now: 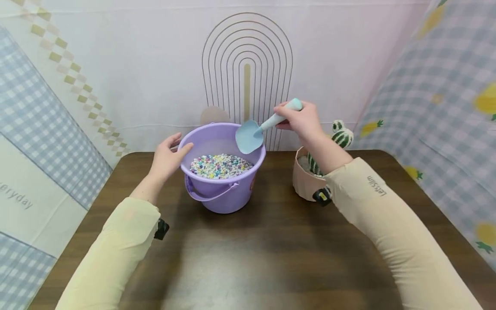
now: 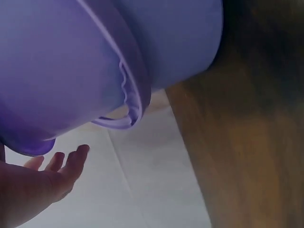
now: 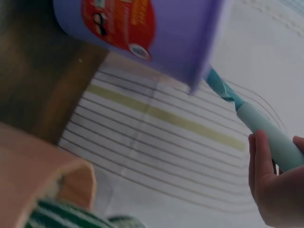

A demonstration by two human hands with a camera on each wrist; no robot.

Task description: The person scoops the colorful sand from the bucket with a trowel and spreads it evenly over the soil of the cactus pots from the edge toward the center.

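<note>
A purple bucket point(image 1: 228, 196) stands on the table, partly filled with small multicoloured beads point(image 1: 221, 166). At its left rim is my left hand point(image 1: 165, 159), the thumb lying over the edge. The fingers of that hand point(image 2: 47, 180) stay outside the bucket, loosely extended in the left wrist view. My right hand point(image 1: 302, 122) grips the pale handle of a light blue shovel point(image 1: 249, 137), raised at the bucket's right side. The shovel's blade tilts down and overlaps the inner right rim in the head view; its face shows no beads.
Right of the bucket, a pinkish pot point(image 1: 304, 183) holds a knitted cactus point(image 1: 342, 138), partly behind my right forearm. The bucket's handle point(image 1: 211, 198) hangs down in front. Patterned cloth point(image 1: 155, 64) covers the back and sides of the brown table point(image 1: 240, 258).
</note>
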